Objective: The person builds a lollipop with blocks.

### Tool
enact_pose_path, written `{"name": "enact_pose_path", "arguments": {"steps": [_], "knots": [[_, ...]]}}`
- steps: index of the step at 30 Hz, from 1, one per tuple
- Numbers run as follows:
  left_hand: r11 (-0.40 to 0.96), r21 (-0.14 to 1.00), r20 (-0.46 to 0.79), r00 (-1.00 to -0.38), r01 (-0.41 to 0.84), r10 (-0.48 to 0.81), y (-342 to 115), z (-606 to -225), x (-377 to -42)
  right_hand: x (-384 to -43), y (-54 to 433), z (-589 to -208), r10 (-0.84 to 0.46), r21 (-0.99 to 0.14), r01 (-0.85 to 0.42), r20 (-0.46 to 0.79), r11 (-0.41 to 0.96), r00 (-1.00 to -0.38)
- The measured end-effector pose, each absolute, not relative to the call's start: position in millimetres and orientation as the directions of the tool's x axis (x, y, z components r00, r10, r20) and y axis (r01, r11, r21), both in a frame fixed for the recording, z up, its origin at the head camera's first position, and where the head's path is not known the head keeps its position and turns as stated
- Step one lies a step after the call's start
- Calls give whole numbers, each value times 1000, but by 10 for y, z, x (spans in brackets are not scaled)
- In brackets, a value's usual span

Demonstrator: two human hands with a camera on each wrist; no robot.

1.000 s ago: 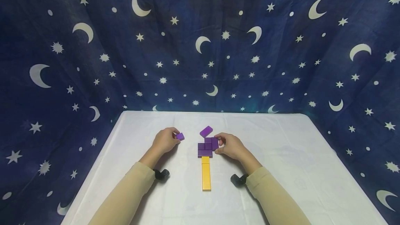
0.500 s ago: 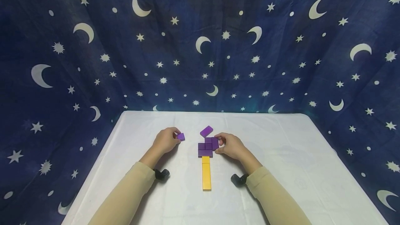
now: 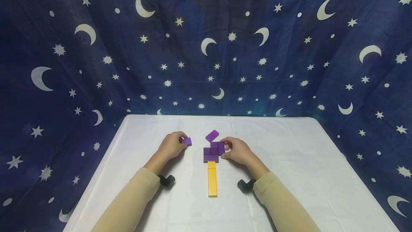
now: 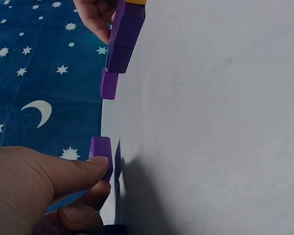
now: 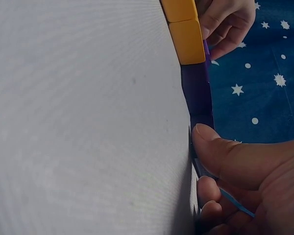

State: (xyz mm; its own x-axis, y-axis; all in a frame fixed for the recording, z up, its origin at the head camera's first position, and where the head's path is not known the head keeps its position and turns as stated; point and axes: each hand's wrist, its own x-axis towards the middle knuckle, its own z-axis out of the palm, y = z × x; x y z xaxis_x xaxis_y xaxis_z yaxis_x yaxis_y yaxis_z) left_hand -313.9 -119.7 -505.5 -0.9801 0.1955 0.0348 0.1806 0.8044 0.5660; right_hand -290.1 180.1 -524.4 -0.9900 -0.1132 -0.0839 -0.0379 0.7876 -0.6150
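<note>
My left hand (image 3: pixel 171 145) pinches a small purple block (image 3: pixel 188 141) between thumb and fingers, left of the other blocks. In the left wrist view the thumb lies across this purple block (image 4: pixel 100 146). Several dark purple blocks (image 3: pixel 211 158) lie joined edge to edge mid-table. At their right end, my right hand (image 3: pixel 239 150) grips the outermost purple block (image 3: pixel 221 148), thumb at its near end and a finger at its far end. In the right wrist view the right thumb (image 5: pixel 220 154) hides part of that block.
A loose purple block (image 3: pixel 212 135) lies at an angle just beyond the group. Yellow blocks (image 3: pixel 212 183) run in a line from the group towards me. All rest on a white-covered table (image 3: pixel 289 174), with a starry blue cloth (image 3: pixel 206 60) behind.
The small purple block in my left hand has shifted slightly to the right and turned a little between the fingers. The right hand and the other blocks stay in place.
</note>
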Motion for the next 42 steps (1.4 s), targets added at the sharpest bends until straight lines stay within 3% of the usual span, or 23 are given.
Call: {"name": "enact_pose_path", "arguments": {"steps": [42], "knots": [[766,589,37,-955,259,294,-879,-5070,-3124,-2878,1807,-5252,-112,-629,-38,-78,777,-991]]}}
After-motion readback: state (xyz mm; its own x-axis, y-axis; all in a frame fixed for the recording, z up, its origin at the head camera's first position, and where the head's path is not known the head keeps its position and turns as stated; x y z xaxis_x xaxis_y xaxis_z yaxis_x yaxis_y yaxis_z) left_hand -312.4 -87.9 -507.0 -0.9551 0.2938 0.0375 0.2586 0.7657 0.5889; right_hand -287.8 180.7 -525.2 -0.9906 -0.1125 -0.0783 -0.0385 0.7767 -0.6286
